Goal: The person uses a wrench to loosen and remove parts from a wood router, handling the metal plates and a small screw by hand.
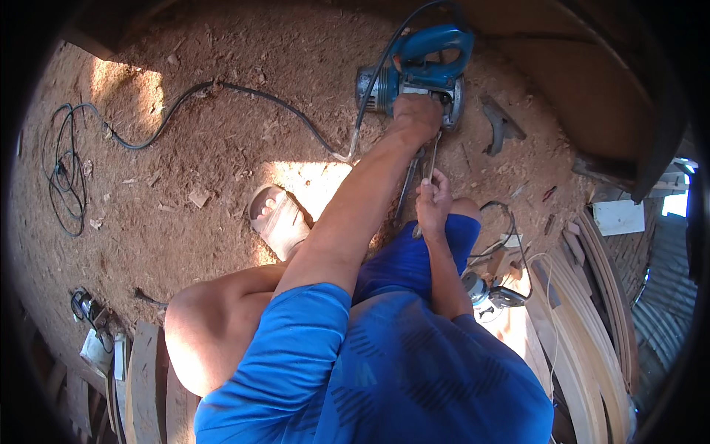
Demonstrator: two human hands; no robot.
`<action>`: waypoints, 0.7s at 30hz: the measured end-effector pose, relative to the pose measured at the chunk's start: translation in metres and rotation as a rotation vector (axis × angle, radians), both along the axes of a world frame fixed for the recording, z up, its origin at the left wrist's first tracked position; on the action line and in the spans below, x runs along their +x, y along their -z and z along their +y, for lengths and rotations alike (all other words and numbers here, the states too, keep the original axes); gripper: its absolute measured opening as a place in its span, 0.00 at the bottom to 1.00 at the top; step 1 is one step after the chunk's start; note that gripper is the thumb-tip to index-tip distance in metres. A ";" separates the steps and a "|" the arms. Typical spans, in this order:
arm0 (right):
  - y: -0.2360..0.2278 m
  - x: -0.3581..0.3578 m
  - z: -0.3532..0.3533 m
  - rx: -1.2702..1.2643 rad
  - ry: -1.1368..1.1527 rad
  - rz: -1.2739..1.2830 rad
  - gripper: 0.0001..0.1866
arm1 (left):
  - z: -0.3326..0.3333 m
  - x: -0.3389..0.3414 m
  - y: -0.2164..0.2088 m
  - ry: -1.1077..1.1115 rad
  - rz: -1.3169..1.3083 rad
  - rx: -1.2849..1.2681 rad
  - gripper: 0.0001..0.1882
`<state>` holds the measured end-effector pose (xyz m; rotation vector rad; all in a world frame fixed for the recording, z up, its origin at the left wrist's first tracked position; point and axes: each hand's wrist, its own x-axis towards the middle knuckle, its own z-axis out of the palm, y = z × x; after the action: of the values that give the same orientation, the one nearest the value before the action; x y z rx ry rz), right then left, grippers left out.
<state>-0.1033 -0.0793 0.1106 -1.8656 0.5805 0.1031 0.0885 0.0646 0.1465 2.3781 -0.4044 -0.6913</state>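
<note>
A blue circular saw [436,55] with a loop handle rests on the dirt floor ahead of me. My left hand [418,116] is closed on the saw's near side by its round metal guard; its fingertips are hidden. My right hand [435,201] pinches a thin metal rod-like tool [434,154], whose far tip reaches up to the saw just below my left hand. Another slim dark metal tool [406,185] lies between my left forearm and my right hand. Right of the saw is a grey curved metal piece [498,129].
A black cord [255,92] runs left from the saw to a loose coil [66,174]. Beside my right hip sits another corded power tool [492,296]. Long curved wood boards [573,340] are stacked at the right. More boards [146,370] and a small device [96,348] lie lower left.
</note>
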 end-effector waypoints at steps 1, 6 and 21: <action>-0.002 0.006 -0.002 0.028 -0.036 0.006 0.19 | 0.000 -0.001 0.000 0.021 -0.020 0.013 0.17; 0.002 0.036 0.012 0.080 0.013 -0.077 0.18 | 0.000 -0.006 -0.001 0.021 -0.051 0.013 0.17; 0.011 0.066 0.016 0.177 0.072 -0.044 0.14 | -0.001 -0.003 0.001 0.044 -0.091 0.042 0.19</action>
<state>-0.0373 -0.0638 0.0996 -1.6703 0.5886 0.0642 0.0851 0.0631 0.1457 2.4534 -0.4863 -0.6185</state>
